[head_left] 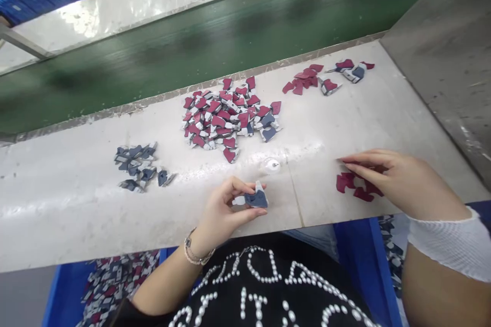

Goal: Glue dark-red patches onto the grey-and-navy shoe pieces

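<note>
Between the thumb and fingers of my left hand (230, 204) is a white and dark blue part (256, 198), held just above the worktop. My right hand (399, 179) reaches over a small group of flat red pieces (362, 193) near the front edge; its thumb and index finger are pinched, and what lies between them is too small to make out. A large pile of red and white parts (218, 120) sits beyond my left hand. Farther left is a smaller cluster of dark blue parts (136, 163).
More red pieces (303, 80) and a few assembled parts (355, 71) lie at the back right. Behind the metal worktop (76, 204) runs a green belt (192, 56). Blue bins (67, 291) with parts stand below the front edge. A metal panel (452, 51) rises at right.
</note>
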The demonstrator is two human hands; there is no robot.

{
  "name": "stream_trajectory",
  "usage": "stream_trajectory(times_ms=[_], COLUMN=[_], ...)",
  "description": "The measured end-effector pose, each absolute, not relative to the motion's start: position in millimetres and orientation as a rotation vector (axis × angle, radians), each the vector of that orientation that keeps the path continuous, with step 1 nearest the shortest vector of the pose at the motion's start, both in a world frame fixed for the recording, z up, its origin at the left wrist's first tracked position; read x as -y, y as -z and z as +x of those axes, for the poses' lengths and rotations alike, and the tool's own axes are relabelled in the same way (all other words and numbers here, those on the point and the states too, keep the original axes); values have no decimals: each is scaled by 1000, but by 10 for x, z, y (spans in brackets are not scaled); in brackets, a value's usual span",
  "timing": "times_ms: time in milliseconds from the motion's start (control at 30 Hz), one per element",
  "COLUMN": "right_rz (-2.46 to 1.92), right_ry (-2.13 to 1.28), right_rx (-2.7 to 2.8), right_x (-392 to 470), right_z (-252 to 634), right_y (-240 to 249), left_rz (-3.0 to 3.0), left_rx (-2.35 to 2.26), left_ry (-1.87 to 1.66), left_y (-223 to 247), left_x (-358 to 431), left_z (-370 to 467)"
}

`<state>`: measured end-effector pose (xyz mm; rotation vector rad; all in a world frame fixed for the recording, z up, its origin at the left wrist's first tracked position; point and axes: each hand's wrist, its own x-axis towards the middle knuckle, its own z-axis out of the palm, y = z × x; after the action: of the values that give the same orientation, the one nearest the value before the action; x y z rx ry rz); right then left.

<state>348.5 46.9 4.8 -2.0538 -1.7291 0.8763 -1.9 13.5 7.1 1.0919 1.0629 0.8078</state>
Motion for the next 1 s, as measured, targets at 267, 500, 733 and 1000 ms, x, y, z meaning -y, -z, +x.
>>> stream_trajectory(times_ms=[267, 500, 733, 1000], right_rz=[-2031, -1415, -1386, -1429], right_ry=[-949, -1542, -1716, -1830], right_rx=[1617, 1629, 1653, 1480], right_x=[-310, -226, -339, -377], right_z=[3160, 2537, 2159, 2133], right_y=[-342, -455, -407, -389], left_rz=[1124, 1292, 1432, 1557], left_rx=[-1111, -1198, -1141, -1191], left_ry=[-1007, -1126, -1172, -1145], left_y=[57, 133, 183, 167], left_x=[-83, -45, -19, -36], left_z=[31, 110, 94, 65])
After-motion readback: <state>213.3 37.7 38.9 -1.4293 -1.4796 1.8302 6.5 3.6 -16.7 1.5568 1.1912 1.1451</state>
